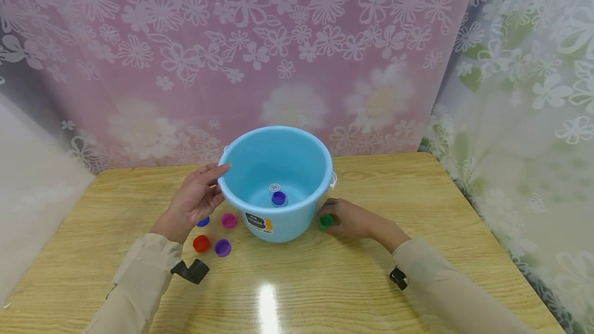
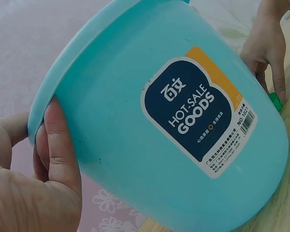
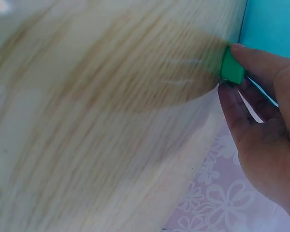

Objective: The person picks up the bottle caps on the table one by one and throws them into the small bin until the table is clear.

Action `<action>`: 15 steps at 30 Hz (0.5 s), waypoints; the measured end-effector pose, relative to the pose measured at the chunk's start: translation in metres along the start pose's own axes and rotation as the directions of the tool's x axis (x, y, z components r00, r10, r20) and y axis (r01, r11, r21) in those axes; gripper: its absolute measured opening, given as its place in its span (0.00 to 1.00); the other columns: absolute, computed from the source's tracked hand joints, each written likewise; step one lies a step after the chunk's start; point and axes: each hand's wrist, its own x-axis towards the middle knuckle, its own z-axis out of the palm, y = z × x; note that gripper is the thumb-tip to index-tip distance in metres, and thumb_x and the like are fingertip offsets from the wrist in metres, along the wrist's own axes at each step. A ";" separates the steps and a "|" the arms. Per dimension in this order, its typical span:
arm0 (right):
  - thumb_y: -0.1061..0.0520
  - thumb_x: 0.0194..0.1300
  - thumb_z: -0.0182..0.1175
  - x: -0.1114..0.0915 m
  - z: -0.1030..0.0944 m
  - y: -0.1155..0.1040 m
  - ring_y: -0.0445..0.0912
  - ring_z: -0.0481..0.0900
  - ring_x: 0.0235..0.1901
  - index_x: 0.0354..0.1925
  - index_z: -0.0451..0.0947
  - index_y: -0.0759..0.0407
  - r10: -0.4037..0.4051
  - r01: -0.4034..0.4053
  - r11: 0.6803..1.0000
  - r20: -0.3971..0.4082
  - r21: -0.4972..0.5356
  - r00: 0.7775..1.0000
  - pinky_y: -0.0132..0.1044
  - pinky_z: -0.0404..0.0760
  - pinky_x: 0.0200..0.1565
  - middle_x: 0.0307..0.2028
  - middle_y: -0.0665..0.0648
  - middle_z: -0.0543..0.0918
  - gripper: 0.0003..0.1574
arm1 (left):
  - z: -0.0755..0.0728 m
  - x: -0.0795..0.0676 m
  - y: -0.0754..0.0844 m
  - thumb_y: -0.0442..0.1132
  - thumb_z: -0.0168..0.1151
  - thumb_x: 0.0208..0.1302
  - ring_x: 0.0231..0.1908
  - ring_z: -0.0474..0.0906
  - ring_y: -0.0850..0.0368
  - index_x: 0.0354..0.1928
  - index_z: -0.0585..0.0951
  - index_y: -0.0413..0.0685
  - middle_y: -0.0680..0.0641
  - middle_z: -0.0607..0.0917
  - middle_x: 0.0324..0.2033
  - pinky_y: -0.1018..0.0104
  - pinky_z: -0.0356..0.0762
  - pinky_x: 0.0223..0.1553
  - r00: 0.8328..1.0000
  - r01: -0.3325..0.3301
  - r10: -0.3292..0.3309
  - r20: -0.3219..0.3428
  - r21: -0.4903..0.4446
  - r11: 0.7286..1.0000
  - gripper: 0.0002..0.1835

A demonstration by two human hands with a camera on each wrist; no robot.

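Note:
A light blue plastic bucket (image 1: 297, 223) stands upright on the table, its label (image 2: 193, 111) toward me. My left hand (image 1: 190, 202) grips the bucket's left rim, thumb on the inside and fingers under the lip outside. Beside the bucket's lower right wall, my right hand (image 1: 350, 219) pinches a green bottle cap (image 3: 233, 66) between thumb and fingers, at the tabletop. A dark purple-blue cap (image 1: 279, 198) lies inside on the bucket floor.
Left of the bucket, a pink cap (image 1: 228, 220), a red cap (image 1: 201, 244), a purple cap (image 1: 223, 248) and a blue cap (image 1: 203, 221), partly hidden by my left hand, lie on the wooden table (image 1: 371, 282). Flowered curtains (image 1: 287, 55) hang behind.

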 end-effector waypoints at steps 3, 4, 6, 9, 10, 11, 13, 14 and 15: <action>0.63 0.61 0.64 0.000 -0.001 -0.003 0.48 0.75 0.50 0.49 0.80 0.61 0.008 -0.008 1.000 0.001 0.002 1.000 0.43 0.77 0.53 0.47 0.55 0.79 0.16 | 0.000 0.000 0.000 0.40 0.63 0.65 0.25 0.80 0.58 0.46 0.72 0.43 0.44 0.78 0.35 0.71 0.83 0.28 1.000 -0.001 0.001 0.001 0.001 1.000 0.14; 0.63 0.61 0.64 0.000 -0.002 -0.003 0.48 0.75 0.50 0.49 0.80 0.61 0.007 -0.007 1.000 0.001 0.003 1.000 0.43 0.77 0.52 0.47 0.55 0.79 0.16 | 0.000 0.000 0.000 0.40 0.63 0.65 0.25 0.81 0.58 0.46 0.72 0.43 0.44 0.78 0.35 0.71 0.82 0.28 1.000 -0.002 0.002 0.001 0.001 1.000 0.14; 0.63 0.61 0.64 -0.001 -0.002 -0.004 0.48 0.75 0.50 0.49 0.80 0.61 0.006 -0.006 1.000 0.001 0.002 1.000 0.43 0.77 0.52 0.47 0.55 0.79 0.16 | 0.000 0.000 0.000 0.40 0.64 0.65 0.24 0.80 0.58 0.46 0.72 0.43 0.45 0.79 0.35 0.71 0.82 0.28 1.000 -0.002 0.002 0.001 0.002 1.000 0.14; 0.64 0.61 0.64 -0.001 -0.002 -0.004 0.48 0.75 0.50 0.49 0.80 0.60 0.008 -0.008 1.000 0.002 0.017 1.000 0.44 0.77 0.52 0.47 0.54 0.80 0.16 | 0.000 0.000 0.000 0.40 0.63 0.65 0.24 0.80 0.58 0.47 0.72 0.43 0.45 0.79 0.34 0.72 0.82 0.27 1.000 0.000 0.000 0.002 0.004 1.000 0.14; 0.64 0.61 0.63 -0.001 -0.002 -0.003 0.48 0.75 0.50 0.49 0.80 0.59 0.011 -0.011 1.000 0.004 0.023 1.000 0.44 0.77 0.52 0.47 0.54 0.80 0.16 | 0.000 0.000 0.000 0.40 0.63 0.65 0.24 0.80 0.59 0.47 0.71 0.43 0.45 0.79 0.34 0.72 0.82 0.27 1.000 0.000 0.000 0.001 0.005 1.000 0.14; 0.64 0.60 0.63 -0.001 -0.002 -0.003 0.48 0.75 0.49 0.49 0.80 0.59 0.015 -0.015 0.999 0.005 0.032 1.000 0.44 0.77 0.52 0.47 0.54 0.80 0.16 | 0.000 0.000 0.001 0.40 0.63 0.65 0.24 0.80 0.59 0.47 0.71 0.43 0.45 0.79 0.34 0.72 0.82 0.27 1.000 0.001 -0.001 0.000 0.006 1.000 0.14; 0.64 0.60 0.63 -0.001 -0.003 -0.002 0.48 0.75 0.49 0.49 0.80 0.59 0.024 -0.025 0.998 0.009 0.051 1.000 0.44 0.77 0.50 0.47 0.53 0.80 0.16 | 0.000 0.000 0.001 0.40 0.63 0.65 0.24 0.81 0.58 0.47 0.71 0.43 0.45 0.79 0.35 0.72 0.82 0.27 1.000 0.003 -0.003 -0.002 0.006 1.000 0.14; 0.64 0.61 0.63 -0.002 -0.003 -0.002 0.47 0.75 0.48 0.49 0.80 0.59 0.031 -0.031 0.998 0.009 0.051 0.999 0.43 0.78 0.50 0.46 0.53 0.80 0.16 | 0.000 0.000 0.001 0.40 0.63 0.65 0.24 0.81 0.58 0.47 0.71 0.43 0.45 0.79 0.35 0.72 0.82 0.27 1.000 0.003 -0.003 -0.003 0.007 1.000 0.15; 0.63 0.61 0.63 -0.002 -0.003 -0.002 0.47 0.75 0.47 0.49 0.80 0.58 0.039 -0.039 0.998 0.009 0.051 0.999 0.42 0.78 0.49 0.46 0.52 0.80 0.16 | 0.000 0.000 0.000 0.40 0.63 0.65 0.24 0.81 0.58 0.48 0.71 0.43 0.45 0.79 0.35 0.72 0.82 0.27 1.000 0.002 -0.002 -0.005 0.008 1.000 0.15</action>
